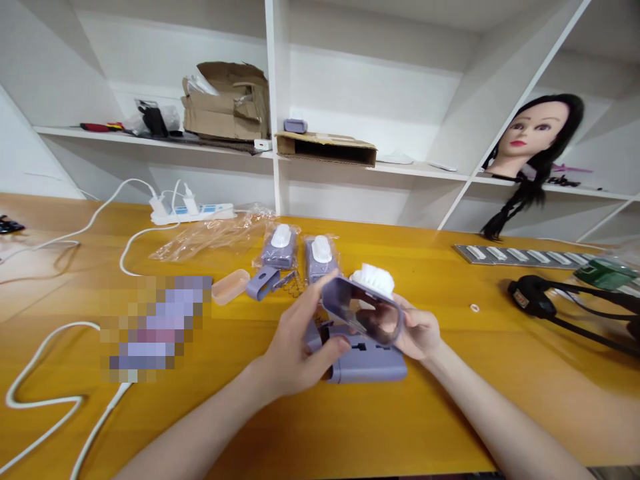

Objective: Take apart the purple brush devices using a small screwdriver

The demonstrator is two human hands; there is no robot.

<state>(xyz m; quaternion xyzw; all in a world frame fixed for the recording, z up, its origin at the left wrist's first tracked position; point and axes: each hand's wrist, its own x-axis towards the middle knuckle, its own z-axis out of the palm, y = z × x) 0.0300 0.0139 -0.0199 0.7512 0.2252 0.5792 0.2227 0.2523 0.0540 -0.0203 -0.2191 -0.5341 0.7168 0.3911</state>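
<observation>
Between my two hands is a hollow purple plastic shell [333, 303], tilted so that its dark, shiny open end faces me. A white ridged piece [376, 279] sits at its far upper side. My left hand [300, 340] grips the shell's left edge, thumb below and fingers above. My right hand [419, 330] is closed on its right end, with some fingers hidden behind it. Below the shell, a larger purple plastic part [373, 367] with dark slots lies on the table. Just behind are two plastic-wrapped purple units, the left one [280, 250] and the right one [320, 263], each topped with a white oval piece.
Left of my hands lie a small purple cap [263, 283], a peach tray [231, 287] and a pixelated purple device with a white cable [103, 413]. A power strip [200, 213] and clear plastic wrap [215, 237] are behind. Black straps [575, 320] and a metal strip [525, 255] lie right.
</observation>
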